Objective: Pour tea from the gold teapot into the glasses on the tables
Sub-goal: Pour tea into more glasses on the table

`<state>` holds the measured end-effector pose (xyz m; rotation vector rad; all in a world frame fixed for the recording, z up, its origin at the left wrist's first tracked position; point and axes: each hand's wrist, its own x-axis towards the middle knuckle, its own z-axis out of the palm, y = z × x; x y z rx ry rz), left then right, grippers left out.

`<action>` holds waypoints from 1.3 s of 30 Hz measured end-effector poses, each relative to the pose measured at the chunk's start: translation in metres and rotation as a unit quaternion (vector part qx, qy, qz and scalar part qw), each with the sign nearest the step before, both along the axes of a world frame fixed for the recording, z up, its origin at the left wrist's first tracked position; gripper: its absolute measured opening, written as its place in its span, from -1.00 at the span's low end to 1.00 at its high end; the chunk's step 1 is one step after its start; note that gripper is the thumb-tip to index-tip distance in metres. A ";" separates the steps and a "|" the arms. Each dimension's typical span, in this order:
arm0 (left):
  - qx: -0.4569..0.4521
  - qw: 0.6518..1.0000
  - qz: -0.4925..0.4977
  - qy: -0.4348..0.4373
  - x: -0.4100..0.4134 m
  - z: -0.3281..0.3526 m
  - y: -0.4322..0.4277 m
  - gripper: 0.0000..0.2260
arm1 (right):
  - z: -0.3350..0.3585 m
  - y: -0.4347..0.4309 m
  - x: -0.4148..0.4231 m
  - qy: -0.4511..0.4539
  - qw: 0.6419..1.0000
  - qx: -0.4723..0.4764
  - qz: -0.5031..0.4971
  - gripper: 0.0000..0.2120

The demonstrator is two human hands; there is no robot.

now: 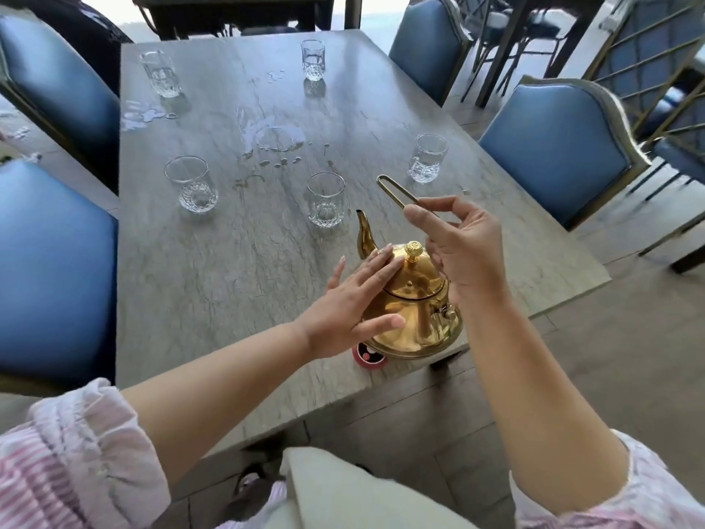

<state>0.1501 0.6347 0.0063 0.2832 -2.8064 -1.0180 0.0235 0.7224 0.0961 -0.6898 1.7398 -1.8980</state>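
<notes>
The gold teapot (414,307) stands near the table's front edge, spout pointing away toward the nearest glass (327,200). My left hand (354,299) lies flat and open against the teapot's left side. My right hand (463,242) pinches the teapot's thin wire handle (393,190), which is raised above the lid knob. Other clear glasses stand at front left (192,185), right (427,158), far left (160,74) and far middle (313,59). All look empty or nearly so.
The grey stone table (229,280) has spilled liquid (274,137) around its middle and left edge. A small pink round object (369,358) lies under the teapot's front. Blue padded chairs (560,147) line both long sides.
</notes>
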 end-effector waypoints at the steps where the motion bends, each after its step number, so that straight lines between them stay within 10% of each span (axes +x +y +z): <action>1: -0.003 1.000 -0.007 -0.001 0.006 0.000 -0.006 -0.24 | 0.000 -0.004 0.006 0.003 1.000 0.001 -0.006 -0.90; 17: -0.045 0.977 -0.205 -0.041 0.079 -0.002 -0.128 -0.19 | -0.017 -0.085 0.113 -0.040 0.979 0.003 -0.199 -0.91; 39: 0.032 0.977 -0.209 -0.009 0.025 0.016 -0.158 -0.14 | 0.035 -0.145 0.053 0.137 0.954 0.229 -0.139 -0.78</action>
